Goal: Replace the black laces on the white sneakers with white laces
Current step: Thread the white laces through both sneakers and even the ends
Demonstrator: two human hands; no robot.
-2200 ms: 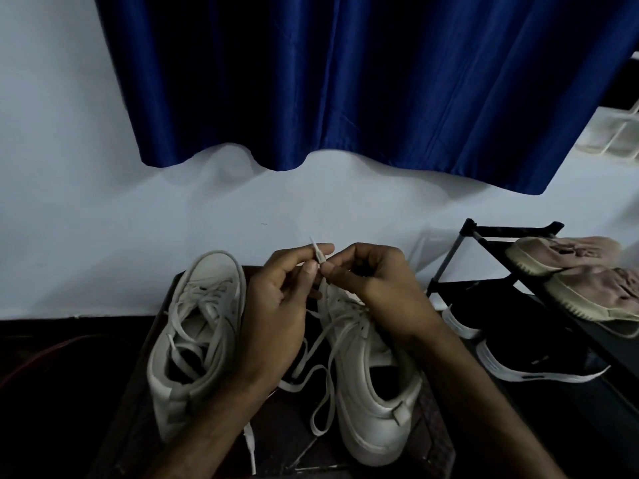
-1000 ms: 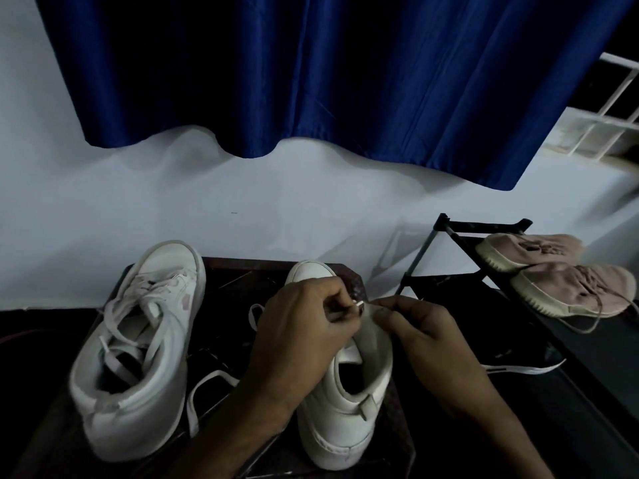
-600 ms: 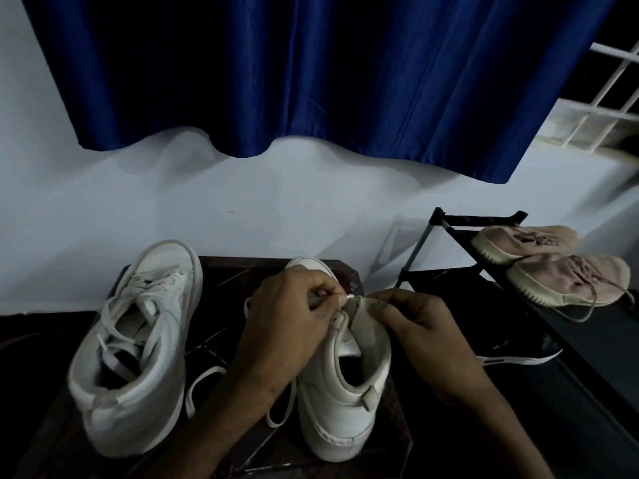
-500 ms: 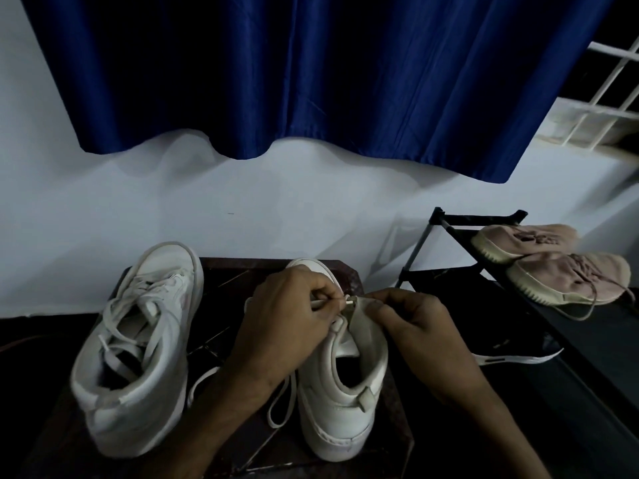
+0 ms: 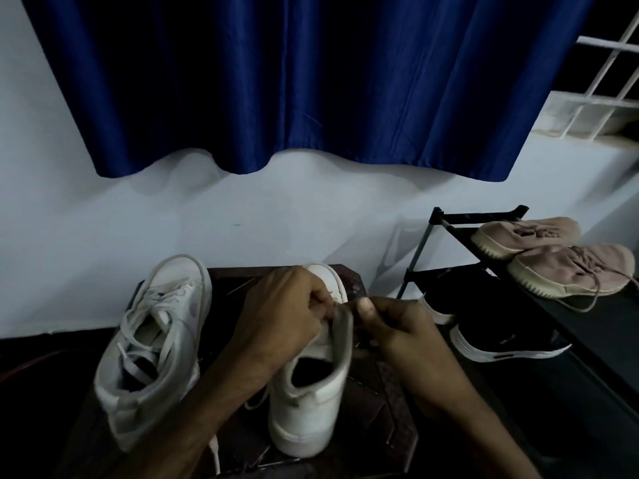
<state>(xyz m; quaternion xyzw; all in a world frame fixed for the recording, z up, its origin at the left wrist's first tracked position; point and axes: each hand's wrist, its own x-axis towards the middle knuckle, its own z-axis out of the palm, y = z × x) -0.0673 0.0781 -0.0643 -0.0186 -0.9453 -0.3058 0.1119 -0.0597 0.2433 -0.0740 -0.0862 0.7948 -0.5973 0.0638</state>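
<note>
Two white high-top sneakers stand on a dark wooden stool (image 5: 387,402). The left sneaker (image 5: 155,347) carries loose white laces. The right sneaker (image 5: 311,392) is between my hands. My left hand (image 5: 287,323) pinches the white lace (image 5: 340,311) at the upper right edge of this shoe's opening. My right hand (image 5: 401,333) grips that same edge from the right, thumb against the collar. A slack lace end (image 5: 215,454) hangs down at the front of the stool. No black lace is visible.
A black shoe rack (image 5: 484,243) stands at the right, holding a pair of pink sneakers (image 5: 560,267) on top and a black sneaker (image 5: 498,337) with a white sole below. A blue curtain (image 5: 311,81) hangs on the white wall behind.
My hands came down from in front of me to the right sneaker's collar. The lace tip held up earlier is now at the shoe's upper right edge. The view shifted right.
</note>
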